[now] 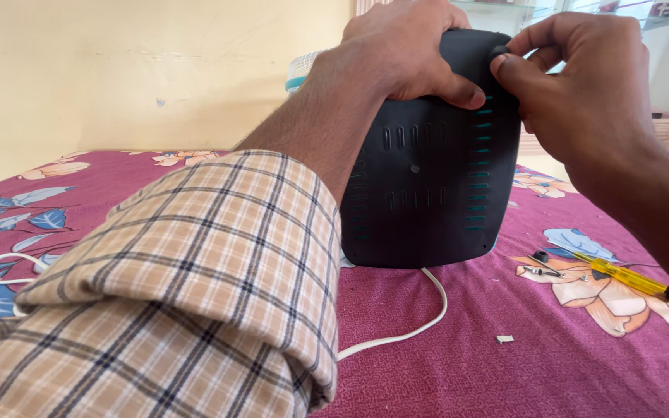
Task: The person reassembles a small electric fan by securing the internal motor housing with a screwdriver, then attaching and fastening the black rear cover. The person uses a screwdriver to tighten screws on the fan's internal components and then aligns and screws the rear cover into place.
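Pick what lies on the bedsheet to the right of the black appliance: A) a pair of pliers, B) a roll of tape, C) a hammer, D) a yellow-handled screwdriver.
D: a yellow-handled screwdriver lies on the floral bedsheet, right of the black appliance, which the left hand steadies and the right hand pinches at its top edge.

A single head-worn camera looks forward and slightly down from just behind the person's arms, so close that the left sleeve (195, 294) fills the lower left of the frame. It faces across a floral bedcover (567, 364) toward a pale yellow wall (118, 70), with both hands and the dark appliance (427, 186) held upright near the top centre. With only this one view, nothing is shared with another.
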